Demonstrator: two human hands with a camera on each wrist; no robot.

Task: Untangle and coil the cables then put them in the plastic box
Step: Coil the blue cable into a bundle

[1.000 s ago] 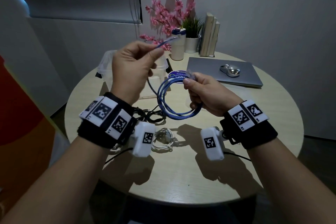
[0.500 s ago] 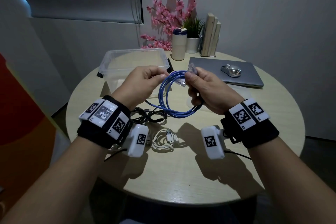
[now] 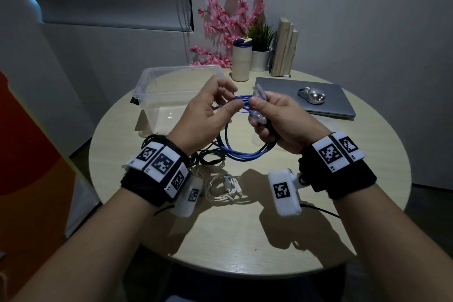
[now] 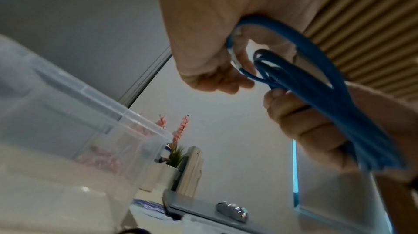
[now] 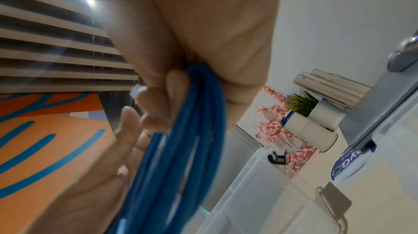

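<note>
Blue cable (image 3: 241, 152) coil held in right hand (image 3: 282, 120), left hand (image 3: 206, 115) pinching its end: wrap snugly, then box (image 3: 147, 81) it.

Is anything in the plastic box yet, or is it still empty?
Empty. The plastic box shows only its bare clear bottom, and the blue cable is held in both hands above the table.
</note>
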